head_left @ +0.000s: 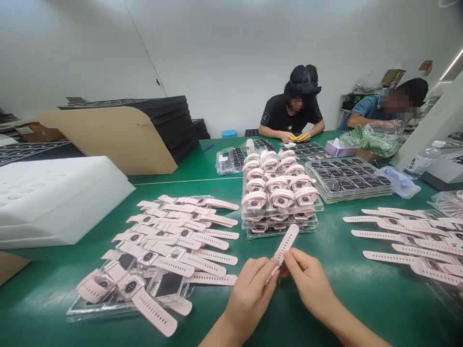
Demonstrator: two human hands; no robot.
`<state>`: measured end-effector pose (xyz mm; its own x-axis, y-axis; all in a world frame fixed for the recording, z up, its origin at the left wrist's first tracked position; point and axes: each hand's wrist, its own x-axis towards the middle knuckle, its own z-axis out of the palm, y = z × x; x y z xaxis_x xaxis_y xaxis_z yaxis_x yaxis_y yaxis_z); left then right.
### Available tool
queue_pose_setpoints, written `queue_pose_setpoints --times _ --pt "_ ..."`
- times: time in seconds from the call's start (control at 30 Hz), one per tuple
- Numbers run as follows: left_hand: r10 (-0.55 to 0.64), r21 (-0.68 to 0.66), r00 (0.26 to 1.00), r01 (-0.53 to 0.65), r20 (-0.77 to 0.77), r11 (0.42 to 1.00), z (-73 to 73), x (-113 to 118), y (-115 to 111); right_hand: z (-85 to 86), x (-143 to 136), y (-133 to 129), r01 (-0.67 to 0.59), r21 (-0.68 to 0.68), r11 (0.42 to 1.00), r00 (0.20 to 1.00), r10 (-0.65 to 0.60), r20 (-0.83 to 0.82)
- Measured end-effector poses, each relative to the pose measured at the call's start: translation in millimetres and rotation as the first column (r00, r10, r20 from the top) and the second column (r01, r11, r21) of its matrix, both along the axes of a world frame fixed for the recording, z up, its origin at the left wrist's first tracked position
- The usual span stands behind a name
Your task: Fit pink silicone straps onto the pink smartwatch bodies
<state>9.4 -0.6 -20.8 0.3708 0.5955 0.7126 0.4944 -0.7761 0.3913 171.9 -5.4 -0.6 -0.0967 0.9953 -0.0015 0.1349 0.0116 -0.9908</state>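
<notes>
Both of my hands are closed on one pink smartwatch strap [288,239], held above the green table near its front edge. My left hand [251,294] grips it from the left, and my right hand [307,277] pinches it from the right. The strap's holed end points up and away; its lower part is hidden by my fingers. To the left, pink smartwatches [155,255] with straps laid out flat overlap on clear plastic trays. Just beyond my hands, a stack of clear trays [282,235] holds several watches with their straps curled into loops.
More flat pink watches [415,236] lie at the right. Farther back are trays of dark watch faces [350,176], a water bottle [423,159] and a lilac box [340,149]. White foam blocks [58,202] and black trays [173,125] stand left. Two people [294,111] sit opposite.
</notes>
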Motion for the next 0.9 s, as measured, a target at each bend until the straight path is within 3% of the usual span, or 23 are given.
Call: queue_pose_setpoints --times 0.17,0.27,0.3,0.33,0.4,0.43,0.47,0.5,0.6,0.67,0.73,0.9 --pt "0.008 -0.013 1.000 -0.008 -0.001 1.000 -0.9 -1.9 0.8 0.3 -0.1 -1.2 -0.028 0.065 0.997 0.988 0.018 0.155" --pt "0.021 -0.198 0.994 -0.001 0.103 0.980 1.6 -2.7 1.2 2.0 1.1 -1.5 -0.099 0.142 0.985 0.981 0.073 0.177" --pt "0.043 -0.339 0.984 0.019 0.174 0.941 3.1 -2.2 1.3 1.9 1.6 -1.3 -0.127 0.151 0.980 0.979 0.099 0.176" --pt "0.078 -0.499 0.963 0.064 0.259 0.864 4.8 -1.3 1.4 1.2 2.0 -1.0 -0.146 0.151 0.978 0.977 0.118 0.178" --pt "0.191 -0.742 0.887 0.215 0.420 0.635 7.9 0.8 2.2 -1.6 2.3 -0.1 -0.140 0.137 0.981 0.973 0.111 0.200" --pt "0.258 -0.792 0.839 0.287 0.479 0.538 8.8 1.6 3.1 -3.2 2.1 0.4 -0.124 0.126 0.984 0.972 0.095 0.215" --pt "0.323 -0.811 0.791 0.338 0.520 0.477 9.1 2.2 4.4 -4.8 1.9 0.7 -0.111 0.116 0.987 0.970 0.083 0.228" --pt "0.377 -0.813 0.748 0.368 0.547 0.450 8.7 2.3 5.9 -5.9 1.5 0.8 -0.104 0.110 0.988 0.968 0.076 0.238" --pt "0.468 -0.801 0.660 0.393 0.587 0.451 5.4 1.0 10.6 -6.4 0.7 0.3 -0.122 0.090 0.989 0.964 0.096 0.248" --pt "0.474 -0.795 0.645 0.412 0.599 0.444 4.0 0.0 12.2 -4.9 1.0 0.0 -0.129 0.084 0.988 0.960 0.103 0.261" --pt "0.443 -0.788 0.660 0.427 0.607 0.444 5.2 -0.1 12.1 -3.3 2.0 0.0 -0.129 0.102 0.986 0.956 0.096 0.278" --pt "0.232 -0.769 0.770 0.459 0.594 0.445 13.4 1.0 8.3 -3.9 5.3 0.4 -0.150 0.192 0.970 0.959 0.095 0.266"
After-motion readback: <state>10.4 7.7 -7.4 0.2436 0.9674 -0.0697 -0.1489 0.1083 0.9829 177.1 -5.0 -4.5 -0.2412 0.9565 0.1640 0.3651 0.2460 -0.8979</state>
